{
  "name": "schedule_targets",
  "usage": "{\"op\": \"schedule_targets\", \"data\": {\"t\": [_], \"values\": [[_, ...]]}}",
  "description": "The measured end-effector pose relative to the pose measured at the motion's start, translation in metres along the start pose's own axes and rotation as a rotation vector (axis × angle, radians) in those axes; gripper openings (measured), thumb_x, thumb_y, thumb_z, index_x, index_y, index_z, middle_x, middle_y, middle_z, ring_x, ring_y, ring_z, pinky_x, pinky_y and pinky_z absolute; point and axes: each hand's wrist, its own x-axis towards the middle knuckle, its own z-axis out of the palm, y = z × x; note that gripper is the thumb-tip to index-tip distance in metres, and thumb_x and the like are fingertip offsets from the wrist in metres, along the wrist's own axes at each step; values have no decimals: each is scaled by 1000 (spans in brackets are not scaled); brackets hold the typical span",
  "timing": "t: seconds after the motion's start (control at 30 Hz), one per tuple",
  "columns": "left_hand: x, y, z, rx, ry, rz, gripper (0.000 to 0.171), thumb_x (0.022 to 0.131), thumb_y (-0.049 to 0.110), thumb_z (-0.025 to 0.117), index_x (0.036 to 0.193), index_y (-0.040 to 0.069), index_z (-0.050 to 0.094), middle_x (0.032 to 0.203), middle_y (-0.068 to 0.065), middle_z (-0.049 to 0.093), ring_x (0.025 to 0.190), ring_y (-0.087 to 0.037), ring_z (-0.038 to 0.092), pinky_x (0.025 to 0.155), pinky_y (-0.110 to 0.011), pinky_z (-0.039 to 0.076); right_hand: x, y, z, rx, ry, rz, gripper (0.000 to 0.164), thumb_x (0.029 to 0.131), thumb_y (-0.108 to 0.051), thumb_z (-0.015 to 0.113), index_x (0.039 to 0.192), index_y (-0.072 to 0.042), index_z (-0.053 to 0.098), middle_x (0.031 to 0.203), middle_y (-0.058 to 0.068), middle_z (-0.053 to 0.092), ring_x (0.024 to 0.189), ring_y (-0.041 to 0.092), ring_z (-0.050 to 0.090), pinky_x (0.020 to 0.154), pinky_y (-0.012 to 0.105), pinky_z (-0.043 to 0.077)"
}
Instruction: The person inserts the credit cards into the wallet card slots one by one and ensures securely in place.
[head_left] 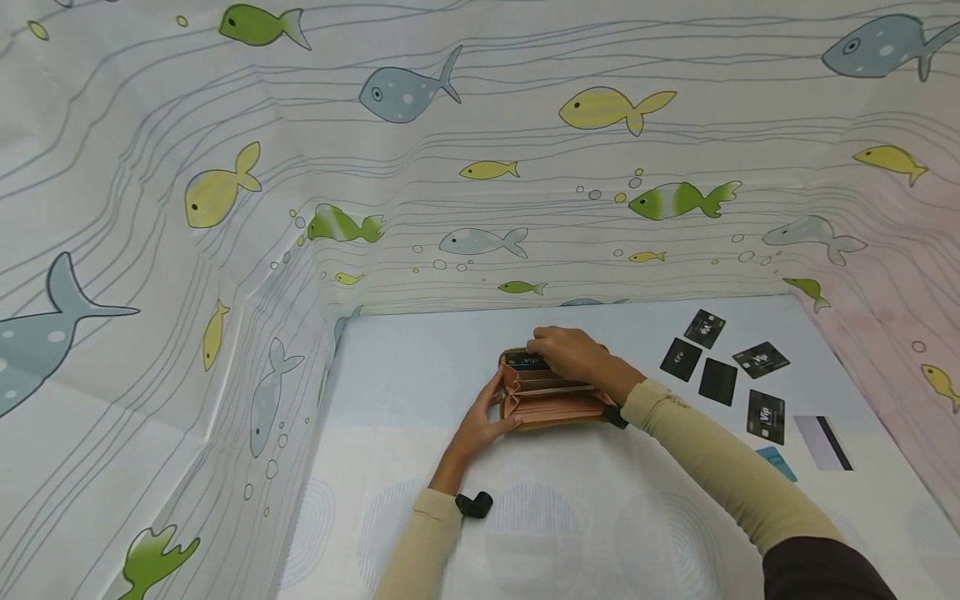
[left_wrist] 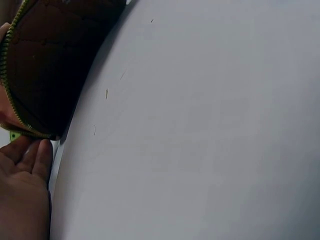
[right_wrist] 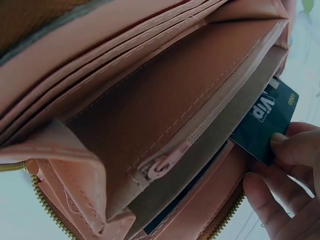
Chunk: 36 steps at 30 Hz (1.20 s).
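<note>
Right now we pinch a dark Vip card [right_wrist: 267, 120] between the thumb and fingers of our right hand [right_wrist: 295, 175], the card partly inside the rear section of a wallet [head_left: 558, 408]. Our left hand [head_left: 472, 429] grips the wallet's left end, thumb at its near side. The wallet gapes upward, nearer the far edge of the worktop [head_left: 420, 375] than the near one, roughly midway between its left and right edges. Inside it we see pink folds and a zip pull [right_wrist: 167, 159] on the middle pocket. Toward the worktop's far right corner we have five black cards [head_left: 766, 417] spread apart. Nearer the right edge lies a pale card [head_left: 813, 443] with a black stripe, beside a blue card [head_left: 780, 463] partly hidden by our right sleeve [head_left: 720, 458]. Behind the far edge rises a fish-printed sheet [head_left: 525, 200].
</note>
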Motion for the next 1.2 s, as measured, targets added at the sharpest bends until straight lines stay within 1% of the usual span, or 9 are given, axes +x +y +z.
{"op": "schedule_targets", "data": {"t": [0.13, 0.27, 0.33, 0.53, 0.6, 0.73, 0.87, 1.1, 1.2], "values": [[0, 2, 0, 12, 0, -1, 90, 92, 11, 71, 160, 1, 12, 164, -19, 23, 148, -37, 31, 117, -57, 33, 0, -1, 0, -12, -14, 0, 20, 95, 0, 64, 108, -12, 75, 96, 4, 68, 88, 16, 66, 72, 30, 59], [0, 1, 0, 14, 2, 2, 90, 92, 11, 70, 160, 2, 12, 165, -18, 21, 149, -37, 30, 117, -56, 33, 1, -2, -1, 4, -8, -10, 21, 93, 3, 66, 106, -10, 75, 95, 5, 68, 86, 17, 65, 72, 30, 59], [0, -1, 1, 8, 14, 9, 91, 91, 11, 71, 160, 1, 13, 164, -19, 23, 148, -38, 32, 116, -58, 33, 1, -2, 0, 16, -17, -12, 22, 92, 4, 66, 106, -10, 75, 95, 5, 68, 85, 17, 65, 72, 29, 58], [4, -32, 8, 19, 46, 1, 93, 91, 16, 72, 162, 16, 13, 165, -9, 25, 149, -29, 32, 117, -53, 34, 1, -1, 3, 13, -41, -17, 22, 91, 4, 68, 107, -10, 75, 92, 4, 66, 84, 15, 63, 70, 28, 57], [5, -38, 9, 20, 50, -2, 93, 91, 19, 72, 162, 22, 13, 165, -5, 25, 149, -25, 32, 118, -51, 34, 2, -1, 4, 7, -38, -20, 21, 91, 3, 69, 106, -10, 75, 90, 3, 65, 83, 15, 63, 69, 28, 57], [5, -40, 8, -1, 55, 11, 92, 91, 25, 73, 162, 24, 14, 165, -3, 26, 149, -25, 32, 118, -50, 34, 2, -1, 4, 0, -54, -22, 21, 91, 3, 69, 106, -10, 75, 91, 4, 65, 84, 16, 63, 70, 28, 57], [4, -39, 8, -4, 44, 17, 92, 91, 30, 72, 162, 23, 13, 166, -5, 25, 149, -27, 33, 118, -52, 34, 2, -1, 5, -9, -65, -28, 25, 87, 4, 72, 107, -11, 76, 94, 4, 66, 85, 16, 64, 70, 28, 57], [4, -38, 8, -2, 44, 7, 93, 91, 37, 72, 162, 26, 14, 166, -1, 24, 149, -24, 32, 118, -50, 34, 2, 1, 8, -3, -28, -44, 22, 92, 3, 67, 106, -12, 78, 89, 5, 64, 80, 16, 62, 67, 30, 56], [4, -38, 8, -7, 41, 10, 93, 91, 35, 72, 162, 26, 14, 166, -1, 23, 149, -24, 32, 118, -50, 33, 1, 1, 9, -11, -44, -50, 25, 92, 0, 69, 112, -13, 77, 90, 6, 64, 79, 17, 63, 65, 30, 57]]}}
